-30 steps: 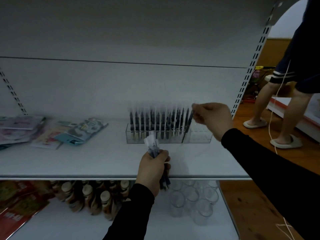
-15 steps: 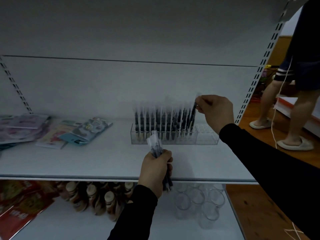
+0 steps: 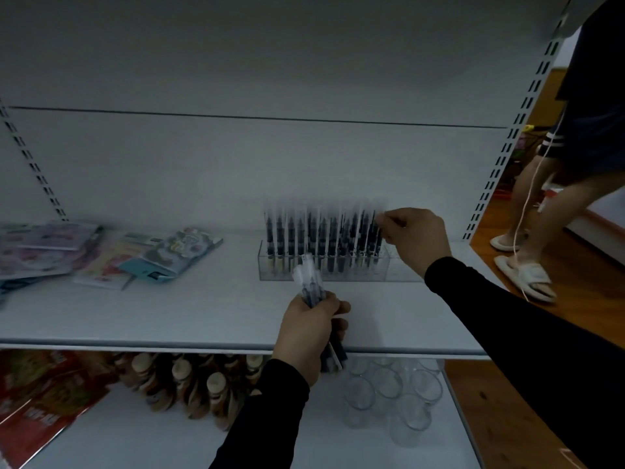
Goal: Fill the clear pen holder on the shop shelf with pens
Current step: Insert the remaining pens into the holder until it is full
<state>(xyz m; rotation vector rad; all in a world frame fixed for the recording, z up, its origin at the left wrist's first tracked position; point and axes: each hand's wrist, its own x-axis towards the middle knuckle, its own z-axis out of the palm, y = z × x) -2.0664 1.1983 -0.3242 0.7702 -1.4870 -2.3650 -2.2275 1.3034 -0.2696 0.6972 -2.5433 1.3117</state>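
Note:
The clear pen holder [image 3: 402,273] stands on the white shelf [image 3: 216,309], right of centre, with several dark pens [image 3: 304,236] upright in it; its right end slots show no pens. My right hand [image 3: 414,240] pinches the top of one pen [image 3: 378,236] standing at the right end of the row, its lower end down in the holder. My left hand [image 3: 309,331] grips a bundle of wrapped pens [image 3: 309,282] at the shelf's front edge, their clear tops pointing up in front of the holder.
Flat packets [image 3: 169,253] and booklets [image 3: 44,245] lie on the shelf's left. Below are bottles [image 3: 189,377], red bags [image 3: 44,390] and clear glasses [image 3: 389,394]. A slotted upright [image 3: 500,160] bounds the shelf on the right. A person in slippers [image 3: 527,275] stands beyond it.
My right hand stood the slanted pen upright at the right end of the row and lowered it into the holder. My left hand has stayed at the shelf edge with its bundle.

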